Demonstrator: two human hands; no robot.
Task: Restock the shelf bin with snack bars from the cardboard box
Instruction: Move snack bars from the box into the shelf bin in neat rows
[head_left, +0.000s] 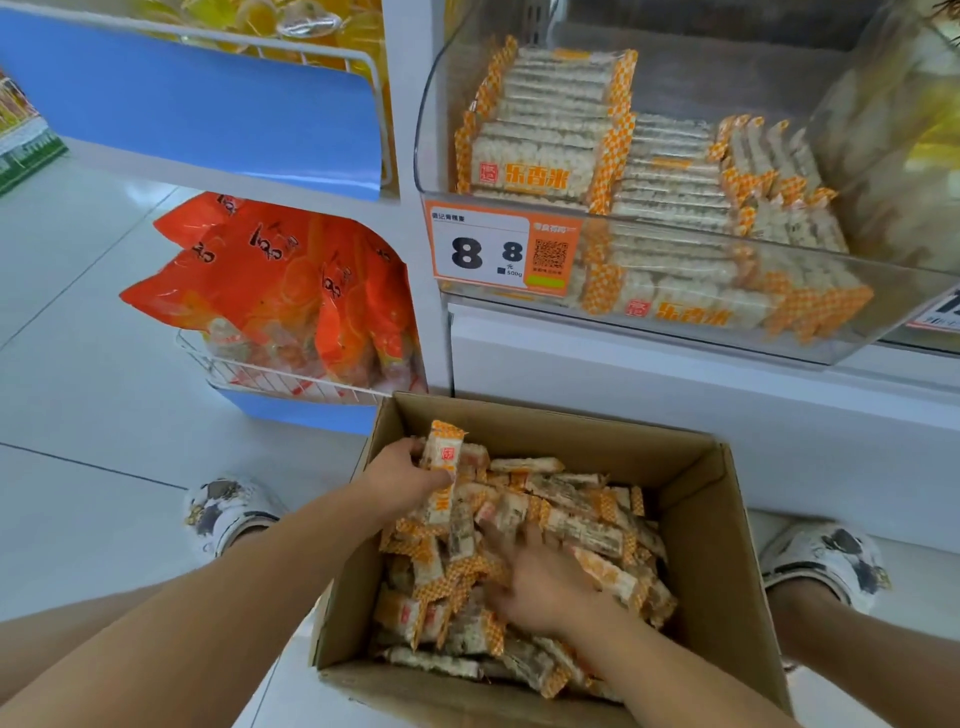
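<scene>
An open cardboard box (722, 540) stands on the floor between my feet, heaped with several snack bars (582, 525) in clear wrappers with orange checkered ends. My left hand (402, 475) is at the box's far left corner and grips a few upright bars (441, 467). My right hand (540, 582) lies on the heap in the middle of the box, fingers spread over the bars, blurred by motion. Above, the clear plastic shelf bin (852, 312) holds neat stacks of the same bars, with an orange price tag (498, 252) on its front.
A wire basket (270, 376) of orange snack bags hangs left of the box. A blue-fronted rack (208, 104) with yellow packets sits above it. The white shelf base (675, 384) runs behind the box. White tiled floor (78, 364) spreads to the left. My shoes (228, 512) flank the box.
</scene>
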